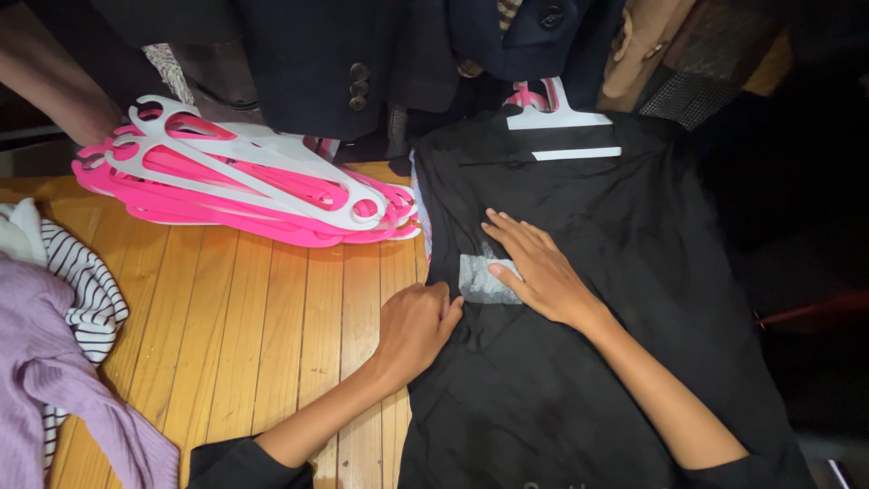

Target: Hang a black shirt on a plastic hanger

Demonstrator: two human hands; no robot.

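Smoothing looks like the step in hand, as I judge it: a black garment (pixel 579 344) lies spread flat on the wooden desk (pixel 272 326), with a white hanger (pixel 563 127) set at its collar end, far from me. My right hand (pixel 540 272) lies open and flat on the cloth, fingers spread and pointing toward the collar, the palm partly covering a pale grey patch (pixel 480 281) on the fabric. My left hand (pixel 418 328) is curled closed at the garment's left edge, and it seems to pinch the cloth there, though I cannot see the fingertips well enough to be sure of the grip.

So the garment is directly under the right hand and touching the left, running from the hanger down past both forearms to the bottom of the view. Its left edge lies on the desk boards; its right side fades into shadow.

The next move, I would guess, calls for keeping the right palm pressing while the left draws the edge across or straight, without dragging the collar off the hanger.

Left of the garment, and apart from it, a stack of pink and white hangers (pixel 244 186) rests on the desk. A striped top (pixel 77 281) and a lilac knit (pixel 54 389) lie at the far left. Dark jackets (pixel 344 63) hang along the top.
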